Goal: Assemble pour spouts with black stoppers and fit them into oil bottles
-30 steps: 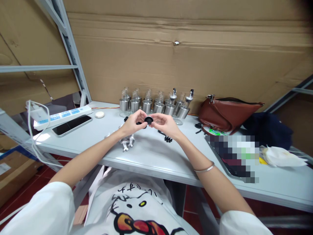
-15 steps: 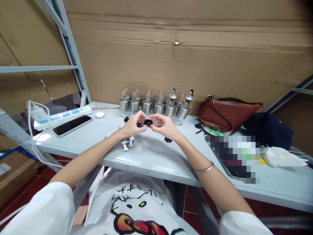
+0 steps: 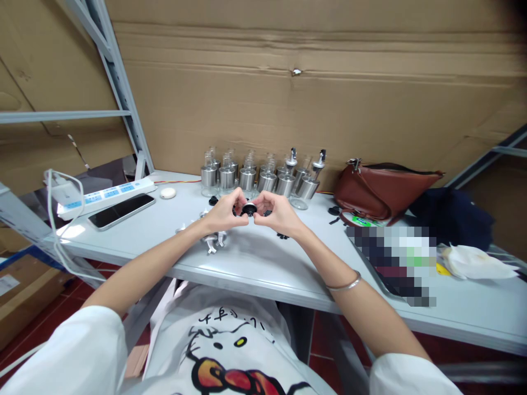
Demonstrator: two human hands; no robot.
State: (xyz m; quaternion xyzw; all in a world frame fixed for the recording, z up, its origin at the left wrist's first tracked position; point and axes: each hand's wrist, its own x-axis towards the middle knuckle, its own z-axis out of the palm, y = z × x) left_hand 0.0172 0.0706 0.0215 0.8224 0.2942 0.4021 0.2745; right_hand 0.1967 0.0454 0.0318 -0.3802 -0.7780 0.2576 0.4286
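Between my fingertips is a bottle pourer (image 3: 249,210), with its black ribbed stopper end facing me and a silvery rim above. My left hand (image 3: 225,212) pinches it from the left, and my right hand (image 3: 278,213) pinches it from the right. Both are held above the table, in front of the bottles. Several silver spout pieces (image 3: 211,241) lie below my left wrist. Small black stopper parts (image 3: 282,236) lie beside my right wrist, and another black part (image 3: 213,201) rests behind my left hand. Fingers partly cover other dark parts behind the pourer.
Several glass bottles with steel sleeves (image 3: 247,179) stand at the back; two carry pourers. At right are a brown bag (image 3: 382,189), dark cloth (image 3: 457,219) and white packet (image 3: 469,262). A phone (image 3: 122,211), power strip (image 3: 111,193) and round white case (image 3: 168,193) lie left.
The pourer has tilted in my fingers, so its silvery rim and black ribs show more. Both hands have shifted only slightly and keep their pinch.
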